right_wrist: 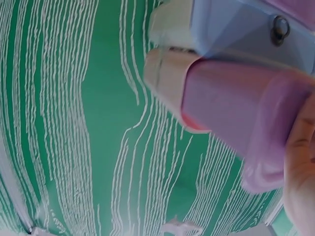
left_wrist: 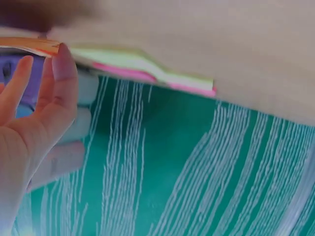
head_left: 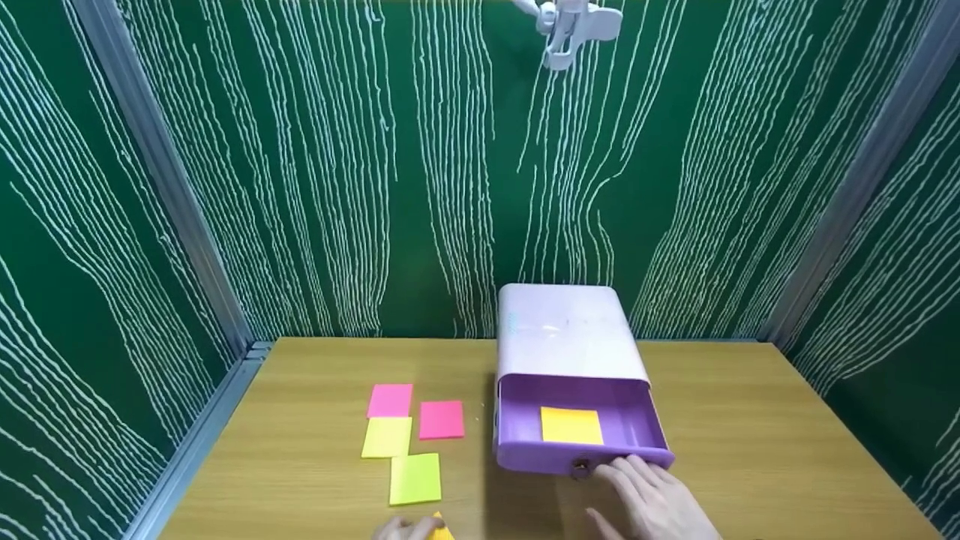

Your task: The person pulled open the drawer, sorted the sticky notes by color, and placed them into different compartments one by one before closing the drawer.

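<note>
Wooden table [head_left: 750,420], light tan, matte top. Green panels [head_left: 360,187] with white wavy vertical lines enclose the table on the back, left and right. Grey metal posts [head_left: 161,180] stand at the two back corners of the table; a grey metal rail runs along its left edge. A white clamp [head_left: 570,26] hangs above the table's back edge. Lighting is even, with soft shadows.

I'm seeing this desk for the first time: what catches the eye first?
The purple drawer pulled out of its pale box mid-table, an orange sticky note lying inside, and the right hand resting at its front. Left of it lie four loose notes, pink and yellow-green; the left hand holds an orange note at the near edge.
</note>
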Available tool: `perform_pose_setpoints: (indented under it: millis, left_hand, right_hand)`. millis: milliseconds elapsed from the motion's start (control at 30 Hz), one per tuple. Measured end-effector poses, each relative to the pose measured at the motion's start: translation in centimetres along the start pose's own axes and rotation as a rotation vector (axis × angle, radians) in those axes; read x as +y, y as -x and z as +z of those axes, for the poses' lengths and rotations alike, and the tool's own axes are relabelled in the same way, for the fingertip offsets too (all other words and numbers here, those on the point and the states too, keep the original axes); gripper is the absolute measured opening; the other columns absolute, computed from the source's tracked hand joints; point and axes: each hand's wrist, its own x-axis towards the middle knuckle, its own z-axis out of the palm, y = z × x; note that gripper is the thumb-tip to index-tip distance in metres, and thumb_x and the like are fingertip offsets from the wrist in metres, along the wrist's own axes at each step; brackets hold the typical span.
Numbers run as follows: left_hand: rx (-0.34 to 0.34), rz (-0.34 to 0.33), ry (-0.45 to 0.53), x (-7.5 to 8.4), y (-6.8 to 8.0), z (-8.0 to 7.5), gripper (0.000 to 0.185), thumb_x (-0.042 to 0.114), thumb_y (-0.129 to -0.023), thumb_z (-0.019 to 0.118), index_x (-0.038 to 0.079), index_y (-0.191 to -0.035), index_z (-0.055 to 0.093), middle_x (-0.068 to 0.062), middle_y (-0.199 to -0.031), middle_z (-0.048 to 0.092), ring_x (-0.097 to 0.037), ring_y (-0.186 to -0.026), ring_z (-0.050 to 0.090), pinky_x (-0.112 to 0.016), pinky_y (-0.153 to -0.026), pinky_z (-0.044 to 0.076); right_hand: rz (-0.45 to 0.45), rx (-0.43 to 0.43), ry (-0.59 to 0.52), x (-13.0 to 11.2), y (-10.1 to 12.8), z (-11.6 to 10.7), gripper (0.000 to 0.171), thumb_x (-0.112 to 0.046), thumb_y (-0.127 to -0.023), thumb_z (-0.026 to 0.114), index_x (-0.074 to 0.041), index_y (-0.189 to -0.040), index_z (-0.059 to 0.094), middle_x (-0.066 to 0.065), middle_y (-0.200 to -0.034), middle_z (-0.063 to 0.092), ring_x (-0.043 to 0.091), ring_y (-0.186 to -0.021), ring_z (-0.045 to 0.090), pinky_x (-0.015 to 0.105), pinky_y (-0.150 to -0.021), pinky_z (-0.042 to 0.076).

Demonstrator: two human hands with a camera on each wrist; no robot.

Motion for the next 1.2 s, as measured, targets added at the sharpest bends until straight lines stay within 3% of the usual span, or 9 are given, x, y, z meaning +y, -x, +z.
perform_pose_setpoints:
  millis: [33,167,300,500,600,700,867,967,1200]
  left_hand:
    - [0.002,-0.041,0.041,0.3,-0.7,-1.0,0.037,0.046,-0.076,0.079,0.021,-0.101,0.067,0.005,-0.071,0.074,-0.018,-0.068,0.062,-0.027,-0.061,0.048]
    - [0.054,0.056,0.091,0.1,-2.8,-2.6,0.046,0.048,-0.073,0.080,0.016,-0.103,0.064,0.002,-0.070,0.073,-0.015,-0.072,0.060,-0.024,-0.062,0.047]
    - [0.086,0.172,0.053,-0.1,-4.1,-3.1,0.053,0.052,-0.071,0.081,0.015,-0.103,0.062,0.004,-0.071,0.071,-0.012,-0.073,0.057,-0.020,-0.062,0.044]
    - [0.159,0.245,-0.043,0.9,-6.1,-4.0,0.067,0.055,-0.059,0.088,0.015,-0.104,0.061,0.008,-0.083,0.074,-0.013,-0.080,0.060,-0.021,-0.074,0.050]
    - [0.163,0.254,-0.023,1.6,-7.4,-4.9,0.069,0.045,-0.052,0.093,0.013,-0.104,0.061,0.007,-0.085,0.075,-0.016,-0.082,0.062,-0.023,-0.077,0.052]
    - [0.108,0.217,0.074,2.3,-8.6,-6.1,0.067,0.028,-0.049,0.093,0.012,-0.106,0.060,0.003,-0.090,0.075,-0.020,-0.085,0.064,-0.027,-0.075,0.056]
    - [0.020,0.111,0.192,3.5,-10.4,-7.9,0.060,0.022,-0.058,0.088,0.014,-0.111,0.061,0.000,-0.100,0.072,-0.018,-0.094,0.061,-0.026,-0.075,0.057]
    - [0.011,0.098,0.193,4.0,-11.3,-8.6,0.056,0.024,-0.061,0.085,0.015,-0.111,0.061,-0.001,-0.102,0.069,-0.014,-0.094,0.058,-0.022,-0.076,0.054]
    - [0.039,0.184,0.089,4.0,-12.7,-10.0,0.056,0.029,-0.059,0.086,0.013,-0.107,0.063,-0.001,-0.104,0.071,-0.013,-0.091,0.058,-0.025,-0.079,0.052]
  right_hand:
    - [-0.001,0.014,-0.008,0.2,-0.2,-0.2,0.046,-0.049,-0.099,0.044,-0.010,-0.102,0.066,-0.005,-0.092,0.063,0.009,-0.082,0.058,0.024,-0.072,0.051]
    - [-0.014,0.086,-0.013,1.0,-0.6,-0.8,0.047,-0.048,-0.097,0.049,-0.005,-0.102,0.067,0.001,-0.098,0.066,0.014,-0.086,0.063,0.028,-0.076,0.053]
    - [-0.010,0.160,0.001,1.5,-0.6,-1.1,0.049,-0.047,-0.096,0.052,0.000,-0.104,0.066,0.009,-0.100,0.067,0.019,-0.084,0.065,0.031,-0.075,0.054]
    - [0.052,0.221,0.019,2.5,-1.1,-2.2,0.054,-0.047,-0.094,0.054,0.004,-0.107,0.062,0.018,-0.104,0.065,0.020,-0.073,0.064,0.031,-0.063,0.056]
    - [0.121,0.181,0.044,3.3,-1.2,-3.0,0.061,-0.051,-0.094,0.052,0.006,-0.114,0.060,0.020,-0.107,0.064,0.021,-0.072,0.063,0.032,-0.060,0.056]
    - [0.207,0.092,0.054,4.3,-1.2,-3.6,0.073,-0.057,-0.093,0.051,0.007,-0.127,0.055,0.022,-0.116,0.062,0.024,-0.082,0.064,0.037,-0.062,0.058]
    - [0.280,-0.050,-0.037,6.1,-1.2,-3.3,0.096,-0.047,-0.075,0.079,0.004,-0.146,0.041,0.024,-0.135,0.055,0.031,-0.113,0.057,0.050,-0.078,0.057]
    - [0.306,-0.107,-0.086,6.7,-1.1,-2.9,0.109,-0.036,-0.065,0.089,0.001,-0.151,0.035,0.023,-0.138,0.055,0.030,-0.119,0.056,0.052,-0.081,0.057]
    - [0.361,-0.148,-0.163,7.2,-0.7,-2.1,0.109,-0.033,-0.064,0.091,-0.002,-0.152,0.034,0.018,-0.136,0.059,0.029,-0.122,0.057,0.052,-0.085,0.057]
